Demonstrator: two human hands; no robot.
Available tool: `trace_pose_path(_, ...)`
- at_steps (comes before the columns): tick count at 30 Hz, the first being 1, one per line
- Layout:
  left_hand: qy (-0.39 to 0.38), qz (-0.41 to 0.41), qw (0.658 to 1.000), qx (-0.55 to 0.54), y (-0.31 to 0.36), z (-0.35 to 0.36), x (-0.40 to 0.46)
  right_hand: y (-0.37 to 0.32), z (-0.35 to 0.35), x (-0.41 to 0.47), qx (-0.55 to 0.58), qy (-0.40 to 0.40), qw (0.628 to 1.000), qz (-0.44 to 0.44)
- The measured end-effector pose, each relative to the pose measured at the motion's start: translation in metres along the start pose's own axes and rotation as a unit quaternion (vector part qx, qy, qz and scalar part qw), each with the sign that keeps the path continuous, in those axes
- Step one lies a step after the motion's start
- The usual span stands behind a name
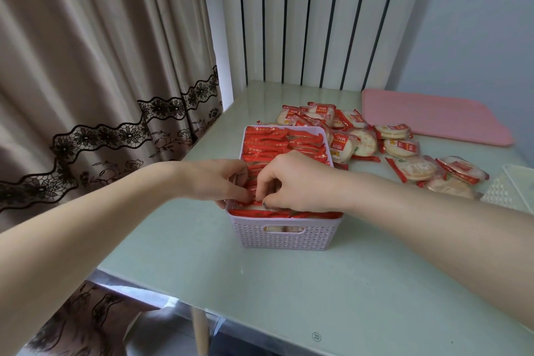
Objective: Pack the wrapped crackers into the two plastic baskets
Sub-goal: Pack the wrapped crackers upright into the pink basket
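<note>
A lilac plastic basket [284, 235] stands in the middle of the table, filled with rows of red-wrapped crackers [277, 141] standing on edge. My left hand [215, 180] and my right hand [291, 179] are both over the basket's near end, fingertips pinched on a wrapped cracker [257, 206] among the packed ones. Loose wrapped crackers [401, 147] lie in a pile behind and to the right of the basket. A second, clear basket [517, 182] shows only partly at the right edge.
A pink lid or tray [433, 117] lies flat at the back right. The pale green table [289, 283] ends at the left by a beige curtain [86, 66]; a white slatted panel [303, 17] stands behind.
</note>
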State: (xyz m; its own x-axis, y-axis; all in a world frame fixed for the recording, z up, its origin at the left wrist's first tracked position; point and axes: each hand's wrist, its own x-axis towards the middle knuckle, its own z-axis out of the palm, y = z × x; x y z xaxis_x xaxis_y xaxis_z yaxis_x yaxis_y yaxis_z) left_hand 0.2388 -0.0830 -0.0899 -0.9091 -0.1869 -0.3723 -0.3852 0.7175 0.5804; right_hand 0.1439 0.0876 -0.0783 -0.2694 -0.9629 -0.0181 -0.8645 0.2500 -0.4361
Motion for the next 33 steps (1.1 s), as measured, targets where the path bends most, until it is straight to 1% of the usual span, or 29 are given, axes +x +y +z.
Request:
trace_pose_path(2, 0.019, -0.003, 0.999, 0.042, 0.001, 0.001, 0.000, 0.002, 0.004, 0.002, -0.002, 0.002, 1.000, -0.001)
trace_pose_path(4, 0.019, -0.008, 0.996, 0.081, 0.004, 0.001, -0.001, 0.001, 0.002, 0.001, -0.009, -0.008, 1.000, 0.004)
trace_pose_path(5, 0.019, -0.011, 0.994, 0.107, 0.006, 0.000, -0.004, 0.000, 0.000, 0.001, -0.007, -0.005, 1.000, 0.008)
trace_pose_path(6, 0.025, -0.012, 0.991, 0.131, 0.009, -0.001, -0.006, 0.000, -0.002, 0.000, 0.008, 0.013, 1.000, 0.014)
trace_pose_path(7, 0.041, -0.010, 0.988, 0.146, 0.013, -0.002, -0.008, 0.000, -0.003, -0.002, 0.028, 0.055, 0.998, 0.024)
trace_pose_path(8, 0.069, -0.004, 0.987, 0.143, 0.016, -0.001, -0.010, 0.001, -0.003, -0.003, 0.038, 0.114, 0.992, 0.039)
trace_pose_path(9, 0.105, 0.004, 0.986, 0.130, 0.019, 0.002, -0.011, 0.002, -0.001, -0.005, 0.025, 0.165, 0.984, 0.064)
trace_pose_path(10, 0.145, 0.014, 0.981, 0.125, 0.022, 0.006, -0.011, 0.003, 0.002, -0.007, -0.010, 0.190, 0.977, 0.097)
trace_pose_path(11, 0.188, 0.029, 0.971, 0.144, 0.025, 0.012, -0.010, 0.005, 0.008, -0.008, -0.054, 0.182, 0.973, 0.132)
trace_pose_path(12, 0.219, 0.042, 0.957, 0.187, 0.026, 0.020, -0.006, 0.007, 0.015, -0.010, -0.088, 0.158, 0.970, 0.162)
trace_pose_path(14, 0.244, 0.044, 0.933, 0.261, 0.031, 0.036, 0.002, 0.012, 0.027, -0.010, -0.116, 0.113, 0.965, 0.206)
trace_pose_path(18, 0.180, 0.005, 0.932, 0.314, 0.029, 0.054, 0.016, 0.021, 0.033, -0.007, -0.159, 0.048, 0.952, 0.257)
trace_pose_path(24, 0.119, -0.042, 0.915, 0.384, 0.032, 0.049, 0.021, 0.017, 0.019, -0.010, -0.196, -0.042, 0.939, 0.280)
trace_pose_path(25, 0.120, -0.042, 0.914, 0.385, 0.034, 0.045, 0.023, 0.016, 0.013, -0.010, -0.209, -0.043, 0.935, 0.282)
trace_pose_path(26, 0.136, -0.038, 0.917, 0.372, 0.036, 0.040, 0.026, 0.015, 0.007, -0.007, -0.224, -0.025, 0.933, 0.279)
trace_pose_path(29, 0.220, -0.023, 0.928, 0.299, 0.039, 0.025, 0.043, 0.025, -0.003, 0.015, -0.233, 0.096, 0.940, 0.231)
trace_pose_path(30, 0.230, -0.027, 0.930, 0.285, 0.040, 0.023, 0.051, 0.032, -0.003, 0.023, -0.222, 0.109, 0.944, 0.218)
trace_pose_path(31, 0.229, -0.034, 0.933, 0.276, 0.040, 0.022, 0.058, 0.040, -0.002, 0.029, -0.207, 0.100, 0.949, 0.216)
trace_pose_path(33, 0.214, -0.051, 0.936, 0.273, 0.037, 0.024, 0.070, 0.056, 0.002, 0.036, -0.184, 0.061, 0.951, 0.241)
